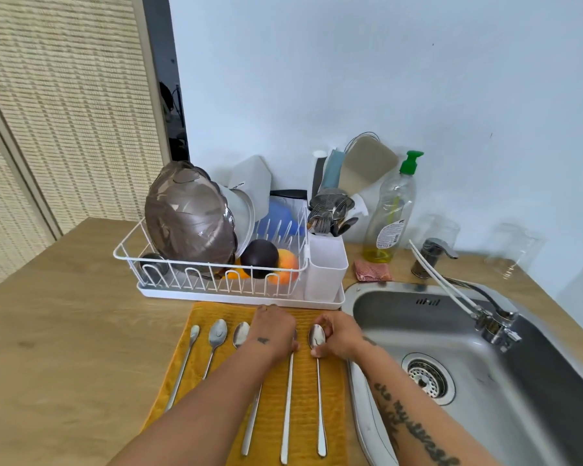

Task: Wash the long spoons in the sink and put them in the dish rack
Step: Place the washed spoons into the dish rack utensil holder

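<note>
- We see five long spoons [217, 335] lying side by side on a mustard-yellow towel [304, 381], bowls toward the dish rack [212, 284] and handles toward us.
- The spoons are polished steel, with small oval bowls and very thin, straight handles that widen slightly at the tip. The leftmost has the narrowest bowl.
- The towel is spread on the wooden bench [64, 331], between the rack's front edge and us, just beside the sink [485, 371].
- Our left hand [275, 331] rests palm down on the towel and covers the bowl of the fourth spoon [287, 398]. Its fingers are hidden beneath it, so we cannot tell whether it grips anything.
- Our right hand [339, 334] curls round the bowl end of the rightmost spoon [317, 338]. The thumb appears to pinch at the neck, though the blur makes this uncertain.
- The two hands sit near each other, not touching.
- The white wire rack holds a brown glass bowl [189, 213] tilted on edge, white plates behind it, a dark plum [260, 258] and an orange fruit [287, 264].
- A white cutlery holder [327, 264] at the rack's right end is packed with forks and spoons.
- A dish soap bottle [389, 213] with a green pump stands behind the sink, near the tap [435, 253].
</note>
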